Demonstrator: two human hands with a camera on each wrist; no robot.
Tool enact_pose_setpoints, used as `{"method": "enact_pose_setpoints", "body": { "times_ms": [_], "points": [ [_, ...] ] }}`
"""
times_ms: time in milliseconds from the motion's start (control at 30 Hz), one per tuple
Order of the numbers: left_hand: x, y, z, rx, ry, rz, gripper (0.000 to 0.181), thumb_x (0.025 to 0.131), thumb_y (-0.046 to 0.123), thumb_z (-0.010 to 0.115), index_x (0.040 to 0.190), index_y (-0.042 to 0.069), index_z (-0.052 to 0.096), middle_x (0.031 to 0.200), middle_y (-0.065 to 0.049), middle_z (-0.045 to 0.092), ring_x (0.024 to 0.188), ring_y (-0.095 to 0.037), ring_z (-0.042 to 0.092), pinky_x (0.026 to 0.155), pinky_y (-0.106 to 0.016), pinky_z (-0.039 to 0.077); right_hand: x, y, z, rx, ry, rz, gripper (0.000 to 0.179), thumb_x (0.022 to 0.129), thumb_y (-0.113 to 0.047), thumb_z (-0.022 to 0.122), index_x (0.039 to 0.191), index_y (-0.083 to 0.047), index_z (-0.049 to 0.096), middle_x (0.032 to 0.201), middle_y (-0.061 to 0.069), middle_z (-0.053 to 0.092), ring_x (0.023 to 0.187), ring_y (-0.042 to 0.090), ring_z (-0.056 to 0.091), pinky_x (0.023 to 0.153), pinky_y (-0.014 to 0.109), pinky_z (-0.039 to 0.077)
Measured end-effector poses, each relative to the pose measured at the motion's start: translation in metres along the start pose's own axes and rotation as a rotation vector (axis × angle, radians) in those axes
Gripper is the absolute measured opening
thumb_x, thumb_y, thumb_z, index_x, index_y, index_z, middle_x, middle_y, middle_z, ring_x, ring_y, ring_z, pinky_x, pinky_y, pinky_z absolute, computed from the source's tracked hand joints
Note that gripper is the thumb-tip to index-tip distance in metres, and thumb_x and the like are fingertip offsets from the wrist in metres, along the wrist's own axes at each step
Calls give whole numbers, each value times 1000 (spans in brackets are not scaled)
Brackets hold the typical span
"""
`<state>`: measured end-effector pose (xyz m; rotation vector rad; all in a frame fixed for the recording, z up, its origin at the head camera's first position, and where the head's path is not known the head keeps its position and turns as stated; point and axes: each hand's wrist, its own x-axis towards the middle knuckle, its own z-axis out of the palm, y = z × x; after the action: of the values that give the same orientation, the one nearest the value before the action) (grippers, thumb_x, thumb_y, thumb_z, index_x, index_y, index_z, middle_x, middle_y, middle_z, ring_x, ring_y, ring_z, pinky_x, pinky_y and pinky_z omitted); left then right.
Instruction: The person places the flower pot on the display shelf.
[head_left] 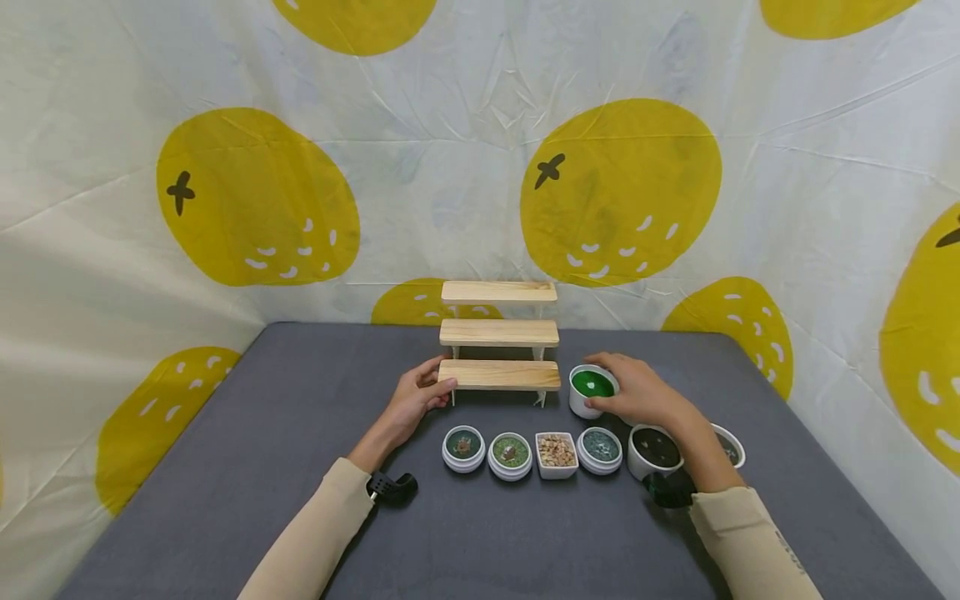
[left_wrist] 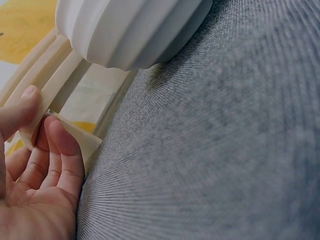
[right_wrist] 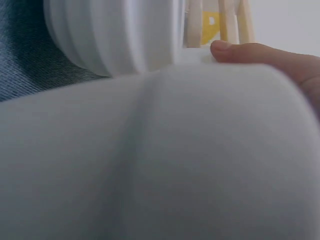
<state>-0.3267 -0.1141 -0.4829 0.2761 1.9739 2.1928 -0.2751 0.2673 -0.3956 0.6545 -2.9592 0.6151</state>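
A three-tier wooden stand [head_left: 498, 375] stands near the back of the table. My left hand [head_left: 415, 398] pinches the left end of its lowest step; in the left wrist view the thumb [left_wrist: 25, 110] lies on top of the board and the fingers are curled beneath. To the right of the stand, my right hand [head_left: 637, 390] grips a white round cup [head_left: 581, 404] with bright green contents, thumb at the near side and fingers at the far side. In the right wrist view the thumb [right_wrist: 250, 52] shows, while blurred white containers hide most of the hand.
In front of the stand is a row of small white dishes: two round ones [head_left: 463, 448], a square one [head_left: 557, 456] with tan bits, and another round one [head_left: 600, 450]. A dark-filled cup [head_left: 655, 450] and another dish [head_left: 729, 446] lie by my right forearm. Patterned cloth [head_left: 435, 192] hangs behind.
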Motion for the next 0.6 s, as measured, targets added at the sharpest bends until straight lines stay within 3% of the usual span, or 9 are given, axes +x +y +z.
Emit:
{"method": "enact_pose_setpoints", "body": {
  "times_ms": [600],
  "points": [
    [0, -1, -3, -4, -4, -4, 71, 97, 13, 74, 159, 9, 39, 100, -1, 68, 80, -12, 63, 70, -23, 56, -4, -15, -21, 54, 112, -13, 67, 91, -35, 79, 145, -3, 55, 139, 20, 61, 118, 36, 61, 92, 55, 52]
  ]
}}
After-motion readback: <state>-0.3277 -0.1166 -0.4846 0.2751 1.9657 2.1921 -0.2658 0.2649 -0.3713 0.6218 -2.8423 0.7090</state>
